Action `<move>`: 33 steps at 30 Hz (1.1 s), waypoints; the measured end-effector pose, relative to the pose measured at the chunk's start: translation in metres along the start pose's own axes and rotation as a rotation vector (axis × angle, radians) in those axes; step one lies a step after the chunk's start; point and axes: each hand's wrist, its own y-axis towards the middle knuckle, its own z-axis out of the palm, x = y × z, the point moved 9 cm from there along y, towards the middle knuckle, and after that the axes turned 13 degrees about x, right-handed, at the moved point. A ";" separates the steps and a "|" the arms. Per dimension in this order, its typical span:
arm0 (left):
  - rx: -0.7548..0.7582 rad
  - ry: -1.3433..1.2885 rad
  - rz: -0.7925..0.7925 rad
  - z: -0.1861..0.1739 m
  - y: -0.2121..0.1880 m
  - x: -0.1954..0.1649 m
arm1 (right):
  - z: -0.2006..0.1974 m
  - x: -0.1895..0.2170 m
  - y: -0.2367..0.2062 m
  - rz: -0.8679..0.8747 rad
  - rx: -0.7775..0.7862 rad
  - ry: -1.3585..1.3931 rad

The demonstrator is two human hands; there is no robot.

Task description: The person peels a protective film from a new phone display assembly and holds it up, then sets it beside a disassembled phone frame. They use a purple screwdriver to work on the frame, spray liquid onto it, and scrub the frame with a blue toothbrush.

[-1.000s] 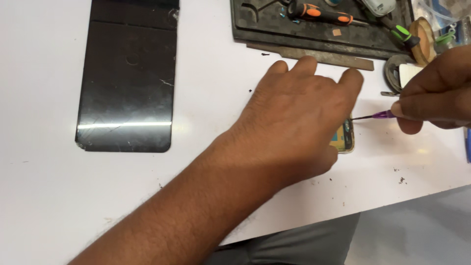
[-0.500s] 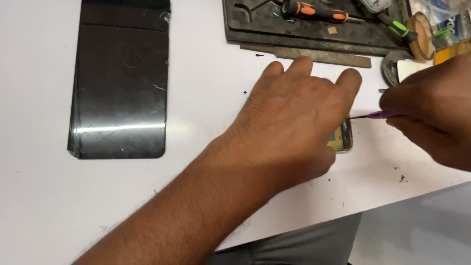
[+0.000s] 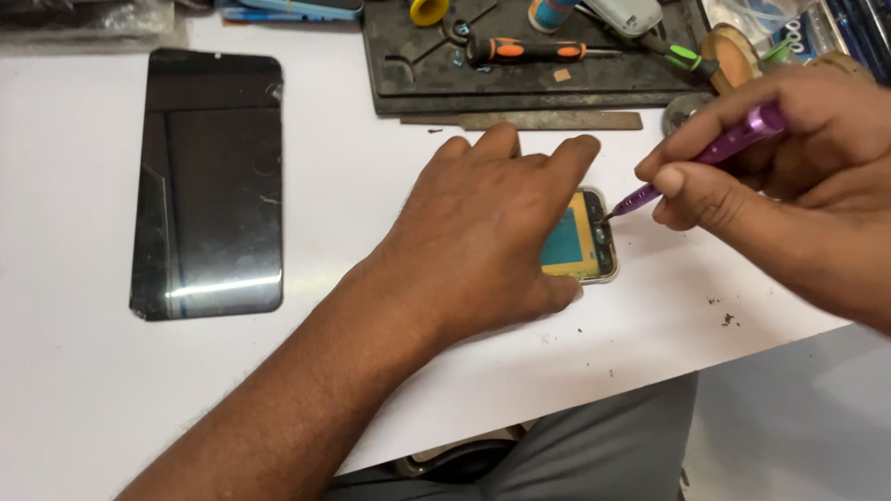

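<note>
An opened phone [image 3: 583, 246], yellow and teal inside, lies flat on the white table, a purple screwdriver [image 3: 705, 158] tip touching it.

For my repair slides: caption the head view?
Left hand pins an opened phone while right hand sets a purple screwdriver to it.

White worktop [image 3: 111, 390], matte, evenly lit from above; soft shadows only. A few dark specks near its front edge at right. Front edge runs diagonally across the lower frame. Beyond that edge, lower right: pale grey-blue floor [image 3: 798, 427]. Far side of the worktop carries a dark grey mat [image 3: 408, 83] with moulded recesses. A black glass panel [image 3: 209, 181] lies flat at left, catching a bright streak of reflected light
</note>
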 end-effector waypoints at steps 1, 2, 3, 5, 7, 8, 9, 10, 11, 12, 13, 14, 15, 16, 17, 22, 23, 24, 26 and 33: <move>0.023 0.004 -0.022 0.001 0.001 0.001 | 0.001 -0.006 -0.006 -0.023 -0.066 0.076; 0.046 0.007 -0.046 0.002 0.001 0.002 | 0.003 -0.013 -0.012 -0.045 -0.128 0.152; 0.059 0.000 -0.052 0.001 0.002 0.002 | 0.010 -0.021 -0.015 -0.031 -0.114 0.113; 0.086 -0.015 -0.065 0.002 0.004 0.002 | 0.022 -0.036 -0.018 0.000 -0.085 0.037; 0.071 -0.007 -0.044 0.000 0.003 0.000 | 0.033 -0.047 -0.020 -0.062 -0.079 0.107; 0.063 -0.004 -0.032 -0.001 0.003 -0.001 | 0.037 -0.051 -0.021 -0.092 -0.076 0.142; 0.066 0.001 -0.037 0.000 0.004 0.000 | 0.037 -0.056 -0.024 -0.113 -0.115 0.198; 0.069 0.005 -0.042 0.001 0.003 0.000 | 0.037 -0.061 -0.027 -0.134 -0.154 0.254; 0.070 0.011 -0.050 0.001 0.003 0.002 | 0.036 -0.065 -0.029 -0.157 -0.190 0.311; 0.068 -0.008 -0.043 0.002 0.003 0.002 | 0.037 -0.066 -0.031 -0.171 -0.194 0.305; 0.065 -0.027 -0.037 0.002 0.003 0.003 | 0.037 -0.067 -0.034 -0.185 -0.196 0.299; 0.065 -0.049 -0.031 0.003 0.003 0.003 | 0.036 -0.067 -0.036 -0.194 -0.199 0.293; 0.073 -0.048 -0.038 0.005 0.003 0.004 | 0.037 -0.067 -0.036 -0.199 -0.189 0.285; 0.080 -0.046 -0.044 0.006 0.003 0.005 | 0.038 -0.067 -0.037 -0.206 -0.180 0.276; 0.085 -0.042 -0.048 0.007 0.004 0.005 | 0.039 -0.066 -0.036 -0.215 -0.173 0.264; 0.051 -0.078 -0.025 0.004 0.002 0.003 | 0.042 -0.059 -0.033 -0.249 -0.140 0.215; 0.058 -0.086 -0.033 0.004 0.002 0.003 | 0.042 -0.057 -0.033 -0.251 -0.134 0.216; 0.072 -0.086 -0.048 0.006 0.002 0.004 | 0.042 -0.056 -0.032 -0.249 -0.140 0.205; 0.096 -0.086 -0.078 0.009 0.004 0.007 | 0.041 -0.054 -0.031 -0.246 -0.152 0.181; 0.077 -0.092 -0.066 0.008 0.004 0.005 | 0.038 -0.049 -0.033 -0.209 -0.210 0.018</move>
